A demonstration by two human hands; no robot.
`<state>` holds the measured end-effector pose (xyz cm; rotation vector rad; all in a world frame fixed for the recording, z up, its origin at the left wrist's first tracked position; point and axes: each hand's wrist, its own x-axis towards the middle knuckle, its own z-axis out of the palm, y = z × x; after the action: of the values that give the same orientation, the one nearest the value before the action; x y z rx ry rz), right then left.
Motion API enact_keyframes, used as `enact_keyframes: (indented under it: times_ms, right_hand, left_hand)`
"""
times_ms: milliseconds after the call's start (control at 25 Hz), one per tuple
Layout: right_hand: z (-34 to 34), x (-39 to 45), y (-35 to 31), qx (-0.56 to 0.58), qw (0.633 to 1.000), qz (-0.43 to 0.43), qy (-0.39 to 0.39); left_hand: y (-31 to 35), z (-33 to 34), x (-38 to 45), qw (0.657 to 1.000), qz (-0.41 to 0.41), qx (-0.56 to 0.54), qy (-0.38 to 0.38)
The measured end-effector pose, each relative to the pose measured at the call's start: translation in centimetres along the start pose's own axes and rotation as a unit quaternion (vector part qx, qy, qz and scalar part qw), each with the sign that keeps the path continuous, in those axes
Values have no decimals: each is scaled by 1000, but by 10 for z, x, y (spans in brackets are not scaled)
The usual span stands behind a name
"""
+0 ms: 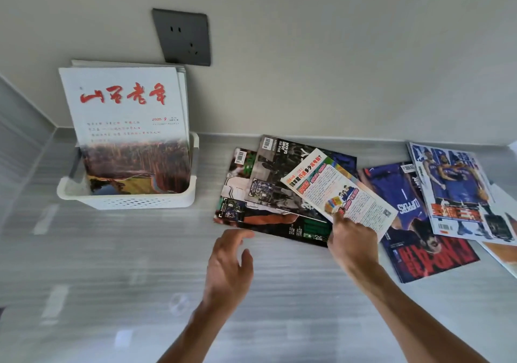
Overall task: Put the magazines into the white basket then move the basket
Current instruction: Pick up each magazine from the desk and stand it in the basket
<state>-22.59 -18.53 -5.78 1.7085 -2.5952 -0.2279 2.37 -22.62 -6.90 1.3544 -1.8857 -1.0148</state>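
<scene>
A: Where is your right hand [353, 243]?

B: Right of centre in the frame. You're pinching the near edge of a white leaflet-style magazine [340, 193], thumb on top, the other fingers hidden under the paper. It lies tilted over two dark overlapping magazines [268, 192].

A: And your left hand [228, 262]?

B: Just left of it, lower centre, fingers spread and holding nothing. Its fingertips are right at the near edge of the lower dark magazine; whether they touch it I cannot tell.

A: The basket?

B: The white basket [128, 199] sits at the left of the frame on the grey counter [112, 264], against the wall, well apart from both your hands. A white magazine with red lettering [126, 127] stands upright in it, with more behind.

A: Others?

B: Two blue basketball magazines [436, 208] lie overlapping at the right edge.
</scene>
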Motion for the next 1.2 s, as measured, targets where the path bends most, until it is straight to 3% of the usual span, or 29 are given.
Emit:
enact_keyframes:
  times_ms: [120, 200, 240, 320, 360, 440, 480, 560, 720, 800, 880, 1000, 1200]
  right_hand:
    - [-5, 4, 8, 81, 995, -12, 64]
    - [-13, -2, 3, 239, 969, -19, 63]
    - [-22, -3, 1, 366, 930, -20, 32]
    - [-48, -7, -2, 619, 781, -41, -72]
    - [-63, -8, -4, 693, 712, -52, -99]
    - [-86, -8, -12, 750, 649, -44, -118]
    - [-90, -7, -18, 756, 644, -22, -115]
    - [-87, -4, -29, 730, 675, 28, -102]
    - [-74, 6, -61, 648, 753, 35, -111]
    - [-85, 14, -81, 652, 749, 26, -111]
    - [-108, 28, -110, 685, 721, 17, -101]
    - [-143, 60, -162, 706, 705, -12, -68]
    - [-151, 99, -249, 696, 714, -24, -75]
  left_hand:
    - [9, 6, 0, 1000, -29, -1, -2]
    - [18, 10, 7, 998, -59, -8, 4]
    - [23, 11, 12, 997, -78, -28, 12]
    - [35, 7, 25, 981, -137, -137, 23]
    - [41, 1, 33, 962, -169, -214, 16]
    - [45, -15, 47, 916, -205, -345, -11]
    - [44, -24, 50, 901, -209, -380, -10]
    - [38, -41, 53, 890, -216, -400, 35]
    - [20, -69, 47, 929, -208, -292, 88]
    - [23, -94, 51, 932, -177, -294, 115]
    - [29, -133, 64, 933, -127, -299, 154]
    - [31, -198, 103, 941, -81, -242, 224]
    - [-1, -252, 155, 938, -135, -125, 293]
